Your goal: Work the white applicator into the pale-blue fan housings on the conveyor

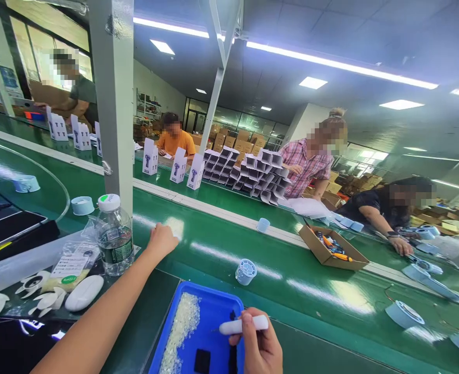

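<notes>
Right hand [260, 345], bottom centre, pinches a white plastic pen-shaped tool [243, 325] over a blue plastic tray [214, 304]; keep it level. Left hand [161, 241], fingers curled, rests on the green surface [311, 280].

A long green conveyor belt [221, 249] runs from the upper left of the frame to the lower right. On it lie a clear plastic water bottle with a white cap [113, 235] at left centre, a blue plastic tray [217, 304] at the bottom centre, a small round pale-blue part [246, 271] mid-frame, an open brown cardboard box [333, 248] to the right, and white printed cartons [180, 166] further back.
</notes>
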A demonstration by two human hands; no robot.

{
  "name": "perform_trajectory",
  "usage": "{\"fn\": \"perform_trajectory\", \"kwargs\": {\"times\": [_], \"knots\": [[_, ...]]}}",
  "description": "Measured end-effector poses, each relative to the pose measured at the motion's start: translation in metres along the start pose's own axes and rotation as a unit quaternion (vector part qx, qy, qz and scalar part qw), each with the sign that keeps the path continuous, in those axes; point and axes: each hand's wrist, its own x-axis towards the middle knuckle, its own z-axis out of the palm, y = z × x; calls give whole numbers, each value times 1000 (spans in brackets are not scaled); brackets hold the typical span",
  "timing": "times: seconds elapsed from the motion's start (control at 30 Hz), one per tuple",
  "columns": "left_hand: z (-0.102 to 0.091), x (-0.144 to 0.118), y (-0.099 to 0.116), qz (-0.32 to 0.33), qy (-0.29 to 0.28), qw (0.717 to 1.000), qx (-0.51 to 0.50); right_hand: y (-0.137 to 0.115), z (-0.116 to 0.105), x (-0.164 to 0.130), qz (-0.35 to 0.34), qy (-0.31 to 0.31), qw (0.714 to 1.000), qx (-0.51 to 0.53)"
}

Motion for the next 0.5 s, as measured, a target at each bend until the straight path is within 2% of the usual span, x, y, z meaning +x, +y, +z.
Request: {"fn": "perform_trajectory", "kwargs": {"times": [0.1,0.27,0.37,0.4,0.43,0.47,0.5], "knots": [[7,-1,12,28,-25,997,-65,1,-4,4,-6,10,1000,16],[17,-2,14,-26,-20,978,-205,9,-13,13,53,2,995,87],[13,-7,19,-17,-37,968,-246,11,-13,16,69,-1,991,118],[10,-10,23,-15,-59,954,-292,11,-13,16,68,-6,990,121],[7,-14,29,-15,-93,928,-359,11,-12,16,63,-15,991,119],[4,-19,35,-19,-135,888,-440,11,-12,16,55,-26,992,114],[0,-24,43,-25,-184,833,-521,10,-11,15,46,-36,993,105]]}}
